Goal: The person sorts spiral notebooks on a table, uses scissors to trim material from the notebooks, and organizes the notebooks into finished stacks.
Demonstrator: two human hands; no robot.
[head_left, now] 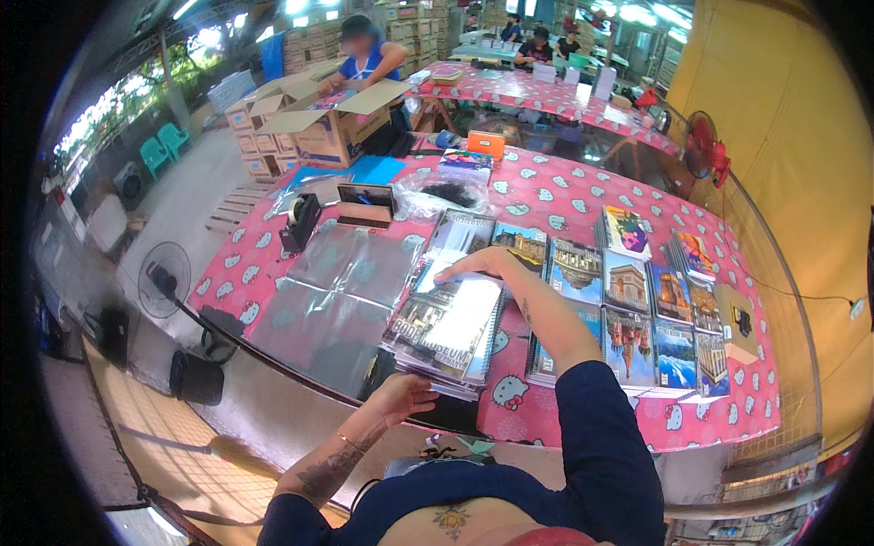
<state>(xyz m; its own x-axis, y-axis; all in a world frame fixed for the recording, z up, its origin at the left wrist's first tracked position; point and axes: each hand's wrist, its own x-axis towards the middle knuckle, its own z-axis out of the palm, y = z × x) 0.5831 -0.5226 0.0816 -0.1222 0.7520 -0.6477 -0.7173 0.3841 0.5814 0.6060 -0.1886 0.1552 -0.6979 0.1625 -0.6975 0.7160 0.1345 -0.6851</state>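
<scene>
In front of me lies a stack of spiral-bound notebooks (443,329) with a grey building photo on the top cover, glare across it. My right hand (481,263) reaches over the stack's far end, fingers stretched out and resting on the top cover. At the near left corner, my left hand (405,397) touches the stack's lower edge with its fingers extended. Just beyond sits another spiral notebook pile (462,233). To the left, clear plastic sheets (337,305) lie flat on the pink patterned tablecloth (510,393).
Several notebook piles (628,350) stand to the right. A tape dispenser (300,222), a brown box (364,215) and an orange box (486,144) are farther back. A floor fan (164,278) stands left of the table. A person (364,64) works at an open carton (341,127).
</scene>
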